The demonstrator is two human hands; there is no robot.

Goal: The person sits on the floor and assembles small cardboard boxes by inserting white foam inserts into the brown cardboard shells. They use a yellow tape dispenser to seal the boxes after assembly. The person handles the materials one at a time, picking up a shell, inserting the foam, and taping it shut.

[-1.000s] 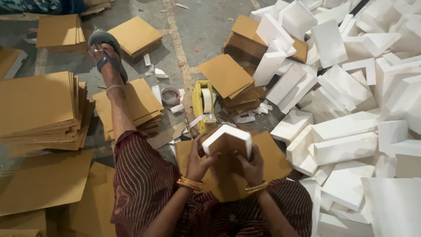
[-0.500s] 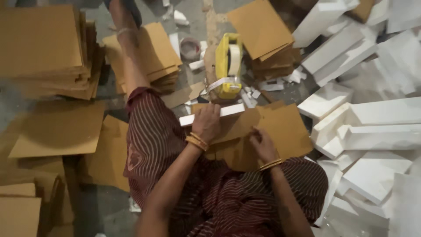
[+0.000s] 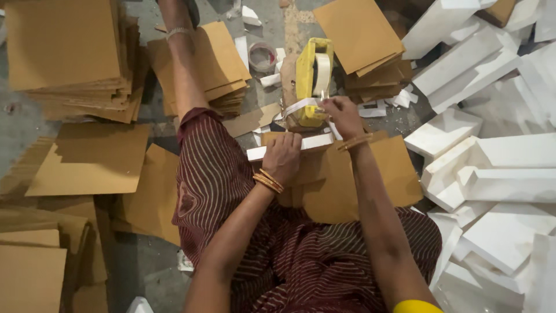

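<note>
At the bottom of the frame, 2 bare forearms reach up over a maroon striped garment (image 3: 231,191) covering the lap. Above it, at centre, a flat brown cardboard sheet (image 3: 376,185) lies across the knees. The left hand (image 3: 282,156) is closed over the long white foam strip (image 3: 315,143) at that sheet's upper edge, pressing it down. Just right, the right hand (image 3: 343,116) pinches the free end of white tape (image 3: 301,106) pulled from the yellow tape dispenser (image 3: 311,78) standing just above the strip. Further up, a small round tape roll (image 3: 262,57) lies on the grey floor. Tall stacks of brown cardboard sheets (image 3: 63,52) fill the upper left, and white foam blocks (image 3: 492,162) pile along the right side.
</note>
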